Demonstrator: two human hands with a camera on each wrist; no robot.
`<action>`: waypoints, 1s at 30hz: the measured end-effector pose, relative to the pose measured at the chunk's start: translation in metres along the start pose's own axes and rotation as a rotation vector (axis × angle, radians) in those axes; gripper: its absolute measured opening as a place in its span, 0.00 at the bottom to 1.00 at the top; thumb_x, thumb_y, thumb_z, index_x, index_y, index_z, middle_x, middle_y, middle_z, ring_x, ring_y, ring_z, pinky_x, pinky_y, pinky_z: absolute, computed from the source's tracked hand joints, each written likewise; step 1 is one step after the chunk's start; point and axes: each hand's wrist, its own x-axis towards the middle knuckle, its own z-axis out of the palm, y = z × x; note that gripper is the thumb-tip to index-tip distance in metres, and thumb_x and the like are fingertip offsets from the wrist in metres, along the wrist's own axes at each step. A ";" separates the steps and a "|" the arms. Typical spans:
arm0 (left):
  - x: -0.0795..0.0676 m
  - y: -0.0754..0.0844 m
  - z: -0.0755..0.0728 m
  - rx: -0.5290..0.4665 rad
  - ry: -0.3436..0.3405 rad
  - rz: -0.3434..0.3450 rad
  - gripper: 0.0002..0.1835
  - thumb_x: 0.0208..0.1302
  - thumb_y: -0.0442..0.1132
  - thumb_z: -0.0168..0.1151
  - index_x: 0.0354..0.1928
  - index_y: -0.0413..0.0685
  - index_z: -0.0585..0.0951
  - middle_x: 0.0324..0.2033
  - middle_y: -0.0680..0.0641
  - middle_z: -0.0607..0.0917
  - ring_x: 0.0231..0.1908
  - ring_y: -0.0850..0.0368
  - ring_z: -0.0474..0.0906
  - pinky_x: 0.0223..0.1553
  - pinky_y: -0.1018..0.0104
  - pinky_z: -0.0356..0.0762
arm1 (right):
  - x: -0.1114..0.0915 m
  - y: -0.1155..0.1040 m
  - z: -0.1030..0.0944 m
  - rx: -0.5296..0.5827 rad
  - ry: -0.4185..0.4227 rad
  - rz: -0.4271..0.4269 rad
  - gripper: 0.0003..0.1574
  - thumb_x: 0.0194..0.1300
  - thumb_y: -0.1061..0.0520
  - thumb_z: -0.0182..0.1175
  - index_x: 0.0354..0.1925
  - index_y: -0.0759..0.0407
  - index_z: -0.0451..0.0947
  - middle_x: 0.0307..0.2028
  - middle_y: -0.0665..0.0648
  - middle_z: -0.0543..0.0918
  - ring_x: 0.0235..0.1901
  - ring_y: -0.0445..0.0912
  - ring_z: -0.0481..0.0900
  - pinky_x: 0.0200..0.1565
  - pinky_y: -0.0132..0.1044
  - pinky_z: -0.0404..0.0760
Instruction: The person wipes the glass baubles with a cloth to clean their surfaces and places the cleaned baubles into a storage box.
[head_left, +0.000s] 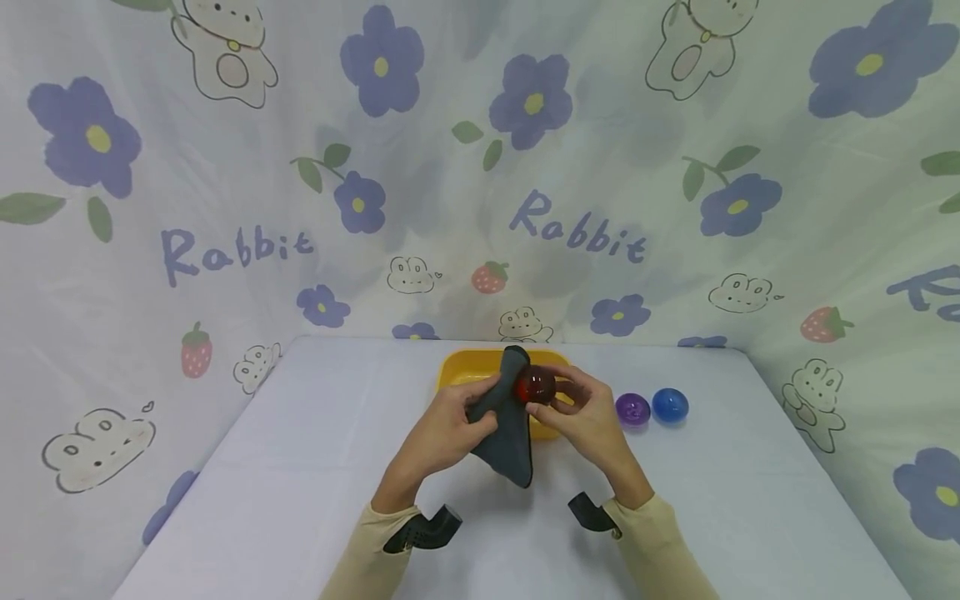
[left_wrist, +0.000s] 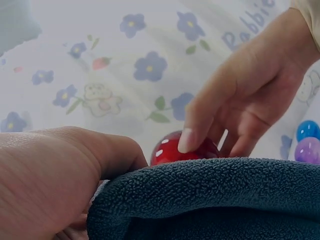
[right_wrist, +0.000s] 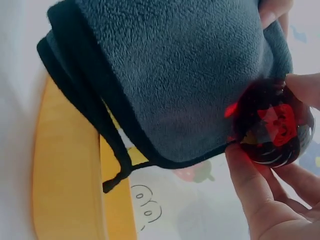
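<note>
Both grasping: left hand (head_left: 448, 423) grips grey cloth (head_left: 507, 433); right hand (head_left: 591, 417) pinches red ball (head_left: 537, 386) against it. Yellow tray (head_left: 467, 364) behind them, by table's (head_left: 285, 475) far edge. Purple ball (head_left: 633, 410), blue ball (head_left: 671, 406) right of tray, well inside right edge. Wide white surface runs to left edge.

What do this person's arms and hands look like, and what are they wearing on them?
Both the left hand and right hand are ungloved. The left sleeve and right sleeve are plain pale beige, reaching the wrists. A black, blunt-ended camera sits at each: left camera, right camera.
</note>
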 end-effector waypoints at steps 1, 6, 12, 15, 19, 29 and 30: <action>0.000 0.000 0.000 -0.002 0.001 -0.003 0.31 0.68 0.31 0.57 0.74 0.38 0.70 0.61 0.35 0.83 0.42 0.54 0.89 0.44 0.64 0.87 | 0.000 0.001 -0.001 -0.005 -0.002 0.004 0.35 0.57 0.62 0.76 0.63 0.58 0.79 0.61 0.63 0.82 0.57 0.60 0.84 0.55 0.43 0.85; 0.000 0.002 0.002 0.010 0.007 -0.020 0.31 0.68 0.31 0.57 0.74 0.40 0.71 0.63 0.34 0.81 0.45 0.52 0.88 0.46 0.63 0.87 | 0.000 0.002 -0.003 -0.038 -0.006 0.036 0.36 0.57 0.59 0.76 0.65 0.59 0.79 0.62 0.64 0.82 0.59 0.61 0.84 0.58 0.46 0.83; -0.002 0.006 0.002 0.064 0.049 -0.039 0.30 0.68 0.32 0.58 0.73 0.44 0.73 0.60 0.37 0.84 0.41 0.53 0.87 0.46 0.62 0.87 | 0.001 0.000 -0.005 -0.089 -0.017 0.032 0.36 0.57 0.58 0.76 0.64 0.55 0.81 0.59 0.60 0.84 0.58 0.58 0.84 0.64 0.53 0.80; -0.002 0.007 0.003 0.066 0.058 -0.045 0.30 0.68 0.32 0.58 0.73 0.45 0.73 0.59 0.37 0.84 0.41 0.52 0.86 0.47 0.61 0.87 | 0.001 0.002 -0.005 -0.122 -0.020 0.024 0.35 0.57 0.57 0.76 0.63 0.54 0.81 0.57 0.59 0.86 0.57 0.56 0.83 0.63 0.57 0.79; -0.002 0.007 0.003 0.064 0.061 -0.045 0.30 0.68 0.32 0.58 0.73 0.45 0.73 0.59 0.38 0.84 0.40 0.53 0.85 0.45 0.65 0.87 | 0.001 0.003 -0.005 -0.154 -0.025 0.044 0.35 0.56 0.56 0.76 0.63 0.54 0.81 0.56 0.59 0.86 0.57 0.56 0.82 0.63 0.56 0.79; -0.002 0.006 0.004 0.093 0.075 -0.033 0.30 0.68 0.32 0.58 0.73 0.47 0.74 0.56 0.38 0.85 0.36 0.55 0.82 0.32 0.72 0.78 | 0.001 0.003 -0.005 -0.178 -0.042 0.065 0.38 0.55 0.54 0.76 0.64 0.56 0.79 0.56 0.59 0.86 0.56 0.54 0.82 0.63 0.55 0.79; -0.002 0.006 0.004 0.097 0.077 -0.034 0.30 0.68 0.32 0.58 0.72 0.47 0.74 0.56 0.38 0.85 0.35 0.55 0.81 0.31 0.72 0.77 | 0.001 0.002 -0.005 -0.180 -0.048 0.065 0.38 0.55 0.54 0.76 0.65 0.56 0.79 0.56 0.60 0.86 0.56 0.55 0.82 0.63 0.55 0.79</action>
